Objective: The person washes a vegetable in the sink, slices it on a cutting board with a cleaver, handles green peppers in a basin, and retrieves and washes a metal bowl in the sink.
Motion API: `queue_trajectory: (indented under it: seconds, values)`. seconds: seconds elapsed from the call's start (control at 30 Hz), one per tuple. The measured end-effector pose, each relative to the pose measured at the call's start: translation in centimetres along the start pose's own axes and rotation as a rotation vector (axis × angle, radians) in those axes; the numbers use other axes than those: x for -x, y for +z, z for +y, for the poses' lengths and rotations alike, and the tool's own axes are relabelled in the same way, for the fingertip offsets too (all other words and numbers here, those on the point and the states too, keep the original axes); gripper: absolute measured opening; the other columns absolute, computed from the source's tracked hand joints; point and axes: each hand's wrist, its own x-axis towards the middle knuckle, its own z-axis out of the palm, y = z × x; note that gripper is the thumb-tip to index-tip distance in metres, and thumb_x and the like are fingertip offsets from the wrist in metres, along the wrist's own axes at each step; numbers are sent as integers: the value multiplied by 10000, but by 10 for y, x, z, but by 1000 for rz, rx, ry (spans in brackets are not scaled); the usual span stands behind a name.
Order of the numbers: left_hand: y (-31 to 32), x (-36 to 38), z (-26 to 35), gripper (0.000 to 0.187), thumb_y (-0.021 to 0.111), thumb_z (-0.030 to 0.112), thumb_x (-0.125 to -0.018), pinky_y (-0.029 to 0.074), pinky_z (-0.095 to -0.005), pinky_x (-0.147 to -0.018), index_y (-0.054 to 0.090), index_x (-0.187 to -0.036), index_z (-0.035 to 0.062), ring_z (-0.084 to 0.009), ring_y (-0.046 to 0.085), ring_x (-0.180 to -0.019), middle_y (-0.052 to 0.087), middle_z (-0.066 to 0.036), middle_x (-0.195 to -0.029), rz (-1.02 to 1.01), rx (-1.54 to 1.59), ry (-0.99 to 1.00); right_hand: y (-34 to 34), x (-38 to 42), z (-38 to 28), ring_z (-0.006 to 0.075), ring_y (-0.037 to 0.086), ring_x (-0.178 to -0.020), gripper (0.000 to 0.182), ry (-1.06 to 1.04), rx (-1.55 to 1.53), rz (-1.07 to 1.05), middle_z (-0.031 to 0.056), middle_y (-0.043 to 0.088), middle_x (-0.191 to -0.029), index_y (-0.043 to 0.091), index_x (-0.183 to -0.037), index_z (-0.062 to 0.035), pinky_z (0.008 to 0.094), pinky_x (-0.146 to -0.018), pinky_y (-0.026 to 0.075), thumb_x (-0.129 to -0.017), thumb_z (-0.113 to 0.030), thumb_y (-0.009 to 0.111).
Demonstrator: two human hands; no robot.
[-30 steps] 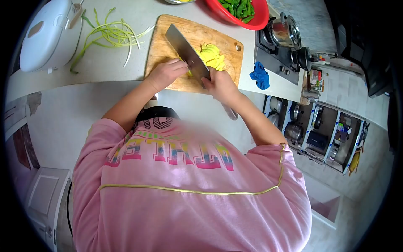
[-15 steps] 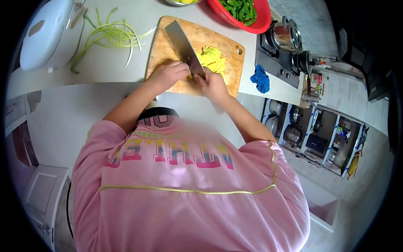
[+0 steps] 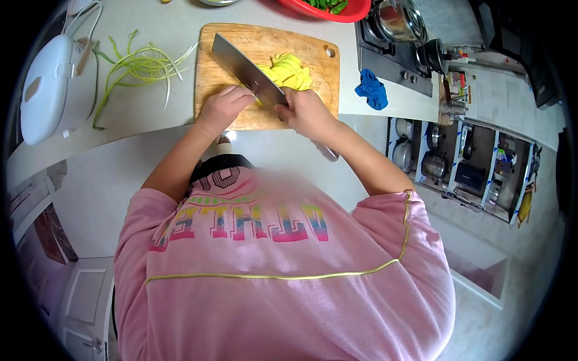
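While the knife [image 3: 245, 67] was gripped by the right fingers [image 3: 291, 94] over the board [image 3: 211, 78], the yellow piece [image 3: 259, 102] was pinched by left fingers [image 3: 238, 94], best tucked back.

Cleaver [image 3: 250, 72], 1. Cutting board [image 3: 208, 66], 1, at the counter's [image 3: 129, 114] near edge. Heap of yellow slices [image 3: 288, 71], 1; slices overlapping, uncountable. Tangle of green stalks [image 3: 144, 65], 1. Red basin [image 3: 355, 15], 1, at the far side; green peppers [image 3: 336, 8] several, partly cut off. Blue cloth [image 3: 371, 89], 1. White appliance [image 3: 51, 90], 1. Lidded steel pot [image 3: 400, 21], 1. Hands, 2: left hand [image 3: 226, 109], right hand [image 3: 308, 114].
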Motion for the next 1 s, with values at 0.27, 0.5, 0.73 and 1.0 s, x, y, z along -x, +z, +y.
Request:
queue_trajectory:
  seconds: [0.27, 0.5, 0.73, 1.0]
  values:
    - [0, -2, -1, 169, 613, 7, -657, 514, -271, -644, 649, -812, 63, -183, 606, -760, 627, -32, -847, 20, -18, 26, -6, -6, -9, 382, 580, -641, 162, 75, 10, -80, 228, 564, -655, 522, -779, 34, 440, -599, 458, -785, -107, 600]
    - [3, -1, -4, 170, 602, 30, -652, 511, -259, -647, 644, -809, 79, -171, 600, -770, 620, -21, -858, 11, -67, 34, 1, -16, -7, 405, 598, -663, 152, 66, 27, -80, 245, 585, -667, 539, -792, 41, 459, -618, 484, -778, -105, 584]
    - [6, 2, -4, 181, 594, 21, -657, 507, -265, -684, 640, -825, 69, -186, 598, -798, 620, -34, -873, -1, -29, 2, 47, -29, 11, 401, 594, -621, 167, 28, 10, 99, 239, 578, -640, 543, -824, 16, 467, -589, 483, -776, -135, 597]
    - [1, -2, -8, 172, 609, 4, -656, 501, -291, -708, 625, -822, 46, -219, 592, -817, 607, -67, -868, 23, 24, -10, 13, -10, -1, 375, 569, -580, 167, 82, -116, 155, 205, 556, -615, 556, -847, 11, 428, -543, 451, -792, -135, 616]
